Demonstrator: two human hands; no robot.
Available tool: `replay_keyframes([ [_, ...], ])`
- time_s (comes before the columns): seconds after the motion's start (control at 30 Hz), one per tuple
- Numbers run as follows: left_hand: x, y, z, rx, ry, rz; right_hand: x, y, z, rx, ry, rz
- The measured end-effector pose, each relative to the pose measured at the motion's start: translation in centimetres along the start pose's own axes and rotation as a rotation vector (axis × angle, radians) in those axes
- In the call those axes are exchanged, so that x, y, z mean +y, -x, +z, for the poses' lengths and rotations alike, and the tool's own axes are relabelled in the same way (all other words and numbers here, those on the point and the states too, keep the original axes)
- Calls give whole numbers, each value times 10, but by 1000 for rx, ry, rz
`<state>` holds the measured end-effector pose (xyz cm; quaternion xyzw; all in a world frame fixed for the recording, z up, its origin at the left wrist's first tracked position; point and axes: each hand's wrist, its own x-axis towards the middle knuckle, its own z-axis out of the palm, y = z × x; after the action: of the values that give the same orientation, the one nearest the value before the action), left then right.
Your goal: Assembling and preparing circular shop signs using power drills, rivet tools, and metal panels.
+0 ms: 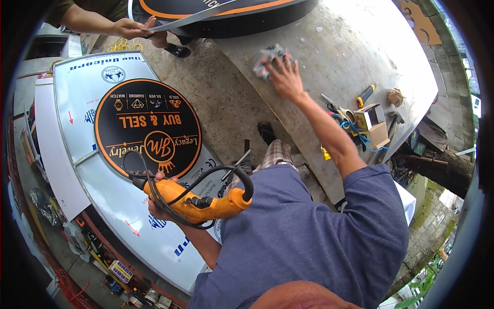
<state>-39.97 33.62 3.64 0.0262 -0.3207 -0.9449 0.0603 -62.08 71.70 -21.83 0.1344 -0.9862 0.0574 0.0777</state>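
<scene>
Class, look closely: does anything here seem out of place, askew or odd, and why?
Mildly odd: the round black sign at left reads upside down from the wearer's viewpoint, and a crumpled brown wad sits like litter near the yellow-and-black tool on the worktable. Nothing looks plainly spilled or broken.

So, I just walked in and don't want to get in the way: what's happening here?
The person's left hand holds an orange corded power tool, while the right hand is spread over a crumpled wad on the worktable. At upper left, a co-worker's hand holds a pale strip by a dark-sided sign. A round black sign lies on a pale panel.
</scene>
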Motion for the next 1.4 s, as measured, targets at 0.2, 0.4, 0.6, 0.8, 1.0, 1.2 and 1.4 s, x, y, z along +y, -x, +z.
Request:
replay_keyframes([
  [0.2, -22, -25, 14, 75, -34, 3, 219, -57, 24, -88, 246, 444],
  [0.4, -37, -40, 14, 120, -63, -36, 347, -37, -15, -305, 44, 888],
  [0.6, -54, -49, 18, 149, 5, -90, 246, 24, -4, 86, 111, 602],
  [0.8, -70, -52, 12, 124, 73, -214, 10, 77, -33, 46, -250, 10],
  [1.0, -72, -54, -6, 63, 90, -343, 30, 95, -32, 82, -300, -204],
  [1.2, -84, -57, -14, 21, 88, -517, 102, 92, -90, 205, -14, 437],
  [1.4, -108, -66, -26, -113, -199, -532, -38, 168, -232, -390, -1624, 702],
])
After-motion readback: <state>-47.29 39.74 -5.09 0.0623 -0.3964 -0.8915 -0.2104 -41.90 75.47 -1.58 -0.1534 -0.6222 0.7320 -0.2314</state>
